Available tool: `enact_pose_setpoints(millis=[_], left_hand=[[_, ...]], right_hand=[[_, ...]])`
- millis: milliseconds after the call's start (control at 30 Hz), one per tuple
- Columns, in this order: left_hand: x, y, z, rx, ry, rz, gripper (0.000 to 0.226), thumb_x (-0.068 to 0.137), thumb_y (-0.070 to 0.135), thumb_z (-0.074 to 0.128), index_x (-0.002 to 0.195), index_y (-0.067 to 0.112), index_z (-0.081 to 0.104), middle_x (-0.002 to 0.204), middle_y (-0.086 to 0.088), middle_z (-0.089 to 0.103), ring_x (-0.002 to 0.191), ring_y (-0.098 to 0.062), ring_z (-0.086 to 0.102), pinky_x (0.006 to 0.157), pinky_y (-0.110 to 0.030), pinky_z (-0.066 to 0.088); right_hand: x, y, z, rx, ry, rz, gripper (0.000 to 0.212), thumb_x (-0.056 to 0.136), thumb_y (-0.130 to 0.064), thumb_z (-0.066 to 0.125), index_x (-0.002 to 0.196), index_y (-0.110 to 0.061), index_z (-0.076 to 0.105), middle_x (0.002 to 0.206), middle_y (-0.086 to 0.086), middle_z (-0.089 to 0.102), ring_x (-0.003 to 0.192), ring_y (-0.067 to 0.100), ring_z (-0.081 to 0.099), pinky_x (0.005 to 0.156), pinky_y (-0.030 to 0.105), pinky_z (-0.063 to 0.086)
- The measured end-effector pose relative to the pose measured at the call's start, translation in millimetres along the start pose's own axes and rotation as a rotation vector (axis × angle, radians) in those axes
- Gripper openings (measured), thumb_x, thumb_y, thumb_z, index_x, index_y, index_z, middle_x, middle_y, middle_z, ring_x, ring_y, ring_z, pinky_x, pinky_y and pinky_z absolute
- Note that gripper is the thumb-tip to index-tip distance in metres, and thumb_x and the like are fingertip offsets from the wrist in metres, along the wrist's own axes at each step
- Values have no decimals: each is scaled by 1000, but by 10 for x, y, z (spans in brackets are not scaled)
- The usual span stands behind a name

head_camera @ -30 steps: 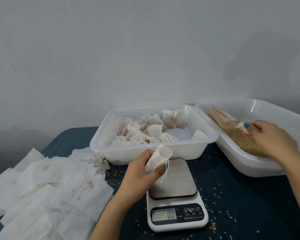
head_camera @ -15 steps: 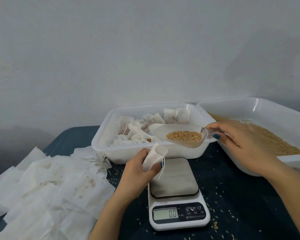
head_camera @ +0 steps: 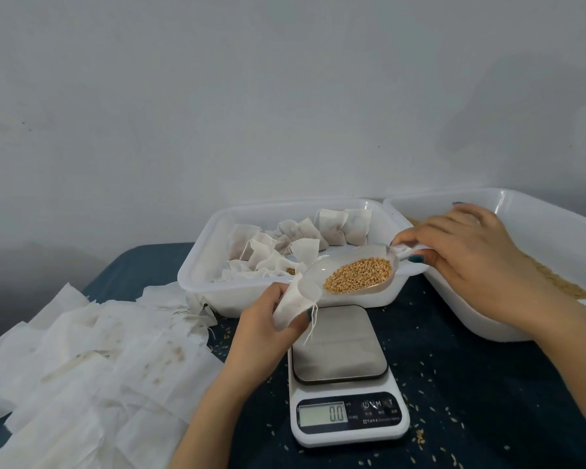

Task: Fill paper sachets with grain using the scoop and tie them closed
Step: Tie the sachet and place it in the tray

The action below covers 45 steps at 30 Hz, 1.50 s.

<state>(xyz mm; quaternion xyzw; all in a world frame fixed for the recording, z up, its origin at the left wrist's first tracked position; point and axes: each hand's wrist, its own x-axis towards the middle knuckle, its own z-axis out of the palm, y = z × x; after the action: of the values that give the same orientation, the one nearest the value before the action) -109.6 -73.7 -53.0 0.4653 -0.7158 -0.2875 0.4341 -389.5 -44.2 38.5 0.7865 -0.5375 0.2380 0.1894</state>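
An open paper sachet (head_camera: 296, 299) is sitting in the left hand (head_camera: 264, 333), whose thumb and fingers are curling round its lower half. It is tilting mouth-up toward the right, just above the far left corner of the scale (head_camera: 344, 377), and its string (head_camera: 311, 328) is dangling over the steel platform. The clear scoop (head_camera: 349, 277) is lying nearly level just right of the sachet, its front lip meeting the sachet's mouth (whether it is inside, I cannot tell), and a heap of golden grain (head_camera: 359, 275) is resting in its rear half. The right hand (head_camera: 471, 262) is pinching the scoop's handle between thumb and forefinger, its other fingers spreading loosely over the grain tray (head_camera: 542, 211) at the desk's right edge. Behind the scoop, a white tray (head_camera: 197, 269) is holding filled sachets (head_camera: 339, 226). The scale is standing at the near middle of the desk (head_camera: 487, 384), its display showing 0.0. Flat empty sachets (head_camera: 99, 360) are lying heaped along the left edge, and loose kernels (head_camera: 450, 414) are dotting the dark blue surface.
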Motion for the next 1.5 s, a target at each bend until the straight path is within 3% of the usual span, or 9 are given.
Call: enact_pose_setpoints(millis=[100, 400, 500, 733, 933, 1033, 1267, 1500], left_hand=[[-6, -7, 14, 20, -15, 15, 23, 86, 26, 73, 101, 37, 60, 91, 27, 67, 82, 3, 64, 66, -8, 45], [-29, 34, 42, -1, -78, 62, 25, 83, 35, 73, 102, 39, 57, 95, 25, 67, 83, 2, 64, 65, -8, 46], [-36, 41, 54, -32, -105, 65, 31, 72, 48, 67, 97, 32, 57, 88, 15, 69, 75, -4, 63, 63, -14, 47], [-29, 29, 76, -42, -139, 34, 36, 67, 52, 67, 91, 28, 54, 82, 7, 69, 76, -15, 66, 68, -31, 52], [-33, 32, 101, -58, -172, 40, 28, 82, 21, 77, 86, 28, 50, 76, 18, 65, 65, 1, 65, 58, -9, 41], [-44, 66, 117, -86, -168, 53, 27, 84, 20, 76, 90, 27, 51, 75, 20, 67, 66, 2, 66, 59, -8, 41], [-55, 100, 133, -149, -154, 64, 26, 84, 26, 75, 95, 30, 52, 81, 12, 71, 72, -3, 69, 64, -11, 45], [-53, 88, 130, -168, -144, 51, 26, 84, 26, 74, 97, 32, 53, 80, 10, 72, 74, -5, 70, 66, -12, 47]], right_hand=[[52, -28, -37, -62, 17, -55, 22, 85, -14, 67, 105, -17, 74, 97, 2, 72, 95, 32, 67, 107, 56, 31], [180, -92, -181, -165, 50, -194, 24, 83, -16, 62, 102, -15, 75, 88, 5, 71, 90, 34, 68, 107, 66, 32], [207, -96, -205, -208, 66, -238, 22, 81, -14, 67, 101, -14, 76, 85, 7, 70, 88, 35, 68, 106, 67, 33], [230, -93, -220, -237, 96, -302, 24, 77, -12, 80, 100, -17, 76, 83, 4, 69, 86, 33, 68, 106, 66, 33], [281, -74, -276, -269, 102, -355, 20, 83, -17, 70, 103, -18, 75, 86, 3, 69, 87, 32, 66, 108, 66, 31], [306, -74, -306, -279, 114, -371, 20, 86, -18, 64, 102, -18, 75, 85, 3, 68, 86, 32, 66, 109, 65, 30], [319, -61, -366, -315, 132, -385, 20, 81, -15, 73, 101, -17, 76, 86, 4, 70, 85, 32, 67, 107, 66, 30], [319, -76, -354, -332, 155, -389, 21, 84, -18, 62, 100, -15, 75, 85, 6, 70, 83, 33, 67, 107, 66, 31]])
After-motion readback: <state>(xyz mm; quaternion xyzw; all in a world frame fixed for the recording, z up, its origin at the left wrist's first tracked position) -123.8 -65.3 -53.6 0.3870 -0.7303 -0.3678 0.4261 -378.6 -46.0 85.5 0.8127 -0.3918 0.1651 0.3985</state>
